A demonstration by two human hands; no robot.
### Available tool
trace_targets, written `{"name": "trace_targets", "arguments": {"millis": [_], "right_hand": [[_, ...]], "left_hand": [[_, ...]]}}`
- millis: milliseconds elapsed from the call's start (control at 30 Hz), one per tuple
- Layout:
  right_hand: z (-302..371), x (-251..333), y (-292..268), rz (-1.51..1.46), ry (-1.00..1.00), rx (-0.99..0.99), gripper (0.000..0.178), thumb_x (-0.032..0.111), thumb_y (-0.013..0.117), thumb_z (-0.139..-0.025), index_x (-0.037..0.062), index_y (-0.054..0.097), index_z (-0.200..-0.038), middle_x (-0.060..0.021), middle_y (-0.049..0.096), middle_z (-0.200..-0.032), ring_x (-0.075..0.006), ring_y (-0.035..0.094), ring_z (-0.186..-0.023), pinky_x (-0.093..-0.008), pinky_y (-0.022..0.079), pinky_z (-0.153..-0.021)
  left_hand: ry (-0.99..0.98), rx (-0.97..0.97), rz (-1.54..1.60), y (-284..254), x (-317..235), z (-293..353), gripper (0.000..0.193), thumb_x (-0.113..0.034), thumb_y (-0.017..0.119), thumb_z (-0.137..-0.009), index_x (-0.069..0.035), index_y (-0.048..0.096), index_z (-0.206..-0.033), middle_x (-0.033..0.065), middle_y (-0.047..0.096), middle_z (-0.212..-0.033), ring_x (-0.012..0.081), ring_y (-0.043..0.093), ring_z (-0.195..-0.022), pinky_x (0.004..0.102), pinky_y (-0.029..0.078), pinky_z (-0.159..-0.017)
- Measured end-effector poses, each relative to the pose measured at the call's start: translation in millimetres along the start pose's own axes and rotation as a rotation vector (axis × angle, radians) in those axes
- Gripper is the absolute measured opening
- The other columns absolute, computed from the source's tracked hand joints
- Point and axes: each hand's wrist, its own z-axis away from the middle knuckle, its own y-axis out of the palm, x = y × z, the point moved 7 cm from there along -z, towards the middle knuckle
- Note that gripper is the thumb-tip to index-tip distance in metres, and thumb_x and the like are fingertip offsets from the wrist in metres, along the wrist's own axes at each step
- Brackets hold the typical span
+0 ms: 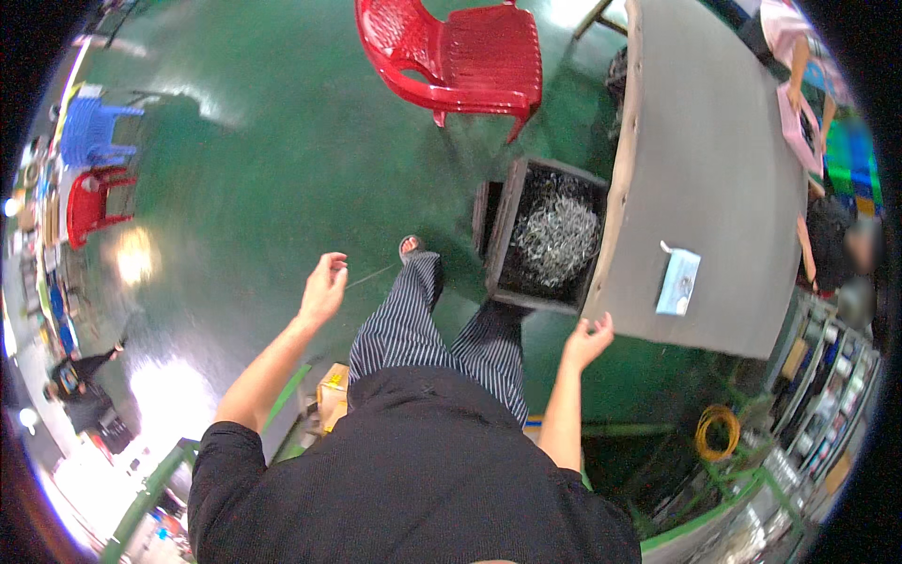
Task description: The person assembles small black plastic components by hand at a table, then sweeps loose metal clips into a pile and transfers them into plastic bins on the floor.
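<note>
My left hand (324, 289) hangs over the green floor, fingers loosely bent, with nothing visible in it. A thin pale line shows beside it, and I cannot tell whether that is a thread or a mark on the floor. Close to the near left corner of the grey table (714, 169), my right hand (588, 342) has its fingers apart and holds nothing I can see. Just beyond that hand stands a dark crate (505, 230) with a heap of shiny silvery small pieces (561, 237) in it. A light blue pouch-like item (678, 282) lies on the table.
A red plastic armchair (489, 56) stands ahead. Another red chair (94, 202) and a blue chair (89, 132) are far left. People at the table's right include one holding a pink tray (800, 136). A loaded shelf rack (827, 376) and yellow coil (717, 432) are at lower right.
</note>
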Motion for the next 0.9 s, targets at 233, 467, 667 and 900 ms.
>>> {"name": "trace_targets", "arguments": {"millis": [233, 467, 667, 900], "right_hand": [[106.1, -50.9, 112.5, -0.497, 1.139, 0.355, 0.087, 0.041, 0.069, -0.073, 0.0058, 0.02, -0.136, -0.0242, 0.027, -0.133, -0.0425, 0.042, -0.113, -0.0474, 0.05, -0.074], [109.6, -70.1, 209.2, -0.939, 1.394, 0.176, 0.068, 0.05, 0.065, -0.073, 0.0068, 0.042, -0.119, -0.0162, 0.049, -0.115, -0.0321, 0.049, -0.099, -0.0522, 0.041, -0.08], [81.0, -124.5, 207.7, -0.924, 1.455, 0.032, 0.038, 0.031, 0.068, -0.074, 0.0077, 0.054, -0.1, -0.0107, 0.058, -0.099, -0.0301, 0.055, -0.087, -0.05, 0.044, -0.068], [75.4, -153.2, 202.6, -0.889, 1.464, 0.039, 0.036, 0.016, 0.071, -0.068, 0.006, 0.055, -0.1, -0.0115, 0.058, -0.101, -0.0304, 0.056, -0.088, -0.0484, 0.046, -0.072]], "left_hand": [[0.092, 0.25, -0.079, -37.0, -36.6, -57.8, 0.018, -0.013, 0.048, -0.088, -0.002, 0.054, -0.101, 0.0101, 0.062, -0.09, 0.0168, 0.06, -0.084, 0.0287, 0.046, -0.074], [0.251, 0.449, -0.179, -14.2, -46.3, -29.0, 0.019, -0.01, 0.049, -0.085, -0.002, 0.055, -0.1, 0.0137, 0.06, -0.094, 0.0245, 0.06, -0.088, 0.0323, 0.047, -0.075], [0.086, 0.442, -0.26, -26.8, 9.1, -13.6, 0.019, -0.009, 0.049, -0.084, -0.002, 0.056, -0.1, 0.0143, 0.06, -0.095, 0.0254, 0.06, -0.087, 0.0334, 0.048, -0.073], [0.093, 0.508, -0.2, 27.2, 10.9, -33.4, 0.019, -0.012, 0.052, -0.084, -0.001, 0.057, -0.098, 0.0141, 0.06, -0.094, 0.026, 0.06, -0.087, 0.0329, 0.048, -0.076]]}}
